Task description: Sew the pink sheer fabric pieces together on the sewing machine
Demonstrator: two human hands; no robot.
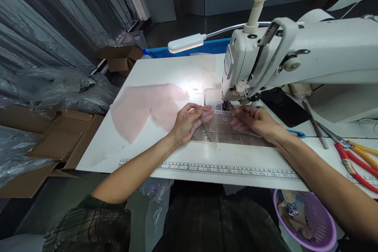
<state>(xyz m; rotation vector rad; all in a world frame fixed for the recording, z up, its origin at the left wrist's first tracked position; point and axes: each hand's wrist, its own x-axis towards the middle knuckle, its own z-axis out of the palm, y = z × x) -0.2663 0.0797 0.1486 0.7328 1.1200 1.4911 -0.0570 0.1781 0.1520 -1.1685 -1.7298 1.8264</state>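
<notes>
A sheer, see-through piece of fabric [226,128] is stretched between my two hands, just in front of the sewing machine's needle and presser foot [226,104]. My left hand [193,120] pinches its left side between thumb and fingers. On the right, my right hand [251,120] pinches the upper edge near the presser foot. Small red-and-white marks show on or through the sheer piece. Whether its edge lies under the foot I cannot tell. A pale pink cut fabric piece [141,104] lies flat on the white table left of my left hand.
The white sewing machine [325,51] fills the right side, with a lit lamp [186,43] beside its head. A black phone-like slab [285,106], red-handled scissors [345,159] and a printed ruler [206,168] are on the table. A purple basket [321,220] and cardboard boxes [59,138] stand below.
</notes>
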